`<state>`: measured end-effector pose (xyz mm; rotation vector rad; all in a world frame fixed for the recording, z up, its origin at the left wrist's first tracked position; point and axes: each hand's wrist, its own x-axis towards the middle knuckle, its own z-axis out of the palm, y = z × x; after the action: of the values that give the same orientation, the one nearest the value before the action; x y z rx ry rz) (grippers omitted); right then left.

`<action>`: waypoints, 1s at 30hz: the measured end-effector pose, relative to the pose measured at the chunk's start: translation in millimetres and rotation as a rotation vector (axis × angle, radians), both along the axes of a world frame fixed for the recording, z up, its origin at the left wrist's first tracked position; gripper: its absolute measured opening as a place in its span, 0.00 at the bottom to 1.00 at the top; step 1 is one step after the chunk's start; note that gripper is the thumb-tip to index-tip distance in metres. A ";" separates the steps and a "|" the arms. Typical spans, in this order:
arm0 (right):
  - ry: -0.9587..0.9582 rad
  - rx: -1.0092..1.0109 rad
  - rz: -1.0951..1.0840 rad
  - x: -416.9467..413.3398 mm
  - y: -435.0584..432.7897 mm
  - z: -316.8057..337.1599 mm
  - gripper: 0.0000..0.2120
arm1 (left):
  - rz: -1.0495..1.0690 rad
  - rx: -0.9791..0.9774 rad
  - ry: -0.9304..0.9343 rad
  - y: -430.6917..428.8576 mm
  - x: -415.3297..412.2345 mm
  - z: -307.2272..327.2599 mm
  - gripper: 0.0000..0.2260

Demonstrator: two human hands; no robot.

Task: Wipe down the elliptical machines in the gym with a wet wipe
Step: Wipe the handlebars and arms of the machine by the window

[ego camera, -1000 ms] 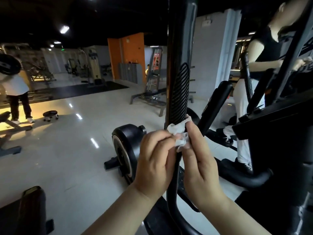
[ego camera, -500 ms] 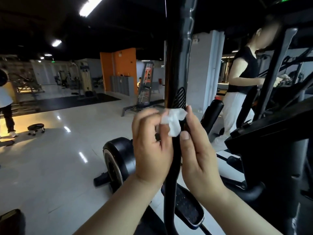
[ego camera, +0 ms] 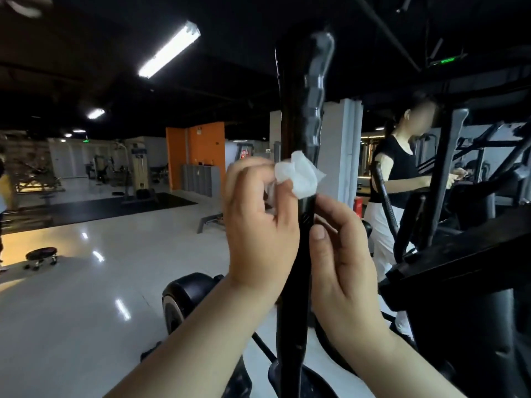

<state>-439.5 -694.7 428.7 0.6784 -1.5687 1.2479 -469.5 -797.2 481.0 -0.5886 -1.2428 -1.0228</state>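
A crumpled white wet wipe (ego camera: 298, 175) sits pressed against the near side of the tall black upright handlebar (ego camera: 296, 110) of an elliptical machine, roughly mid-height on the bar, below its wavy grip section. The left hand (ego camera: 258, 225) is on the left of the bar, its fingers curled and pinching the wipe's left edge, so the cloth bulges out above and to the right of the fingertips. The right hand (ego camera: 342, 254) lies lower on the right of the bar, just under the wipe without holding it; its fingers are loosely extended toward the bar and its thumb (ego camera: 317, 234) rests along the bar's right edge. Below the left wrist, a round black flywheel housing (ego camera: 186, 294) stands on the glossy white floor (ego camera: 86, 297). Farther right, a person in a black top and white trousers (ego camera: 396, 173) stands on another machine.
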 end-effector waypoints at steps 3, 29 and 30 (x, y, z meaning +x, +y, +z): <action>0.070 0.010 -0.024 -0.7 -0.9 17.7 0.18 | -0.030 0.017 0.008 1.6 -1.4 13.3 0.03; 0.184 0.054 -0.240 -1.4 -11.8 113.1 0.21 | -0.045 -0.005 0.239 -10.3 -11.1 117.7 0.04; 0.176 0.044 -0.237 -1.9 -13.0 118.4 0.21 | -0.059 0.007 0.244 -10.0 -11.2 124.3 0.04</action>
<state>-441.4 -707.7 547.1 0.5941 -1.4857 0.9556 -480.7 -807.2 605.2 -0.7251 -1.0120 -0.9721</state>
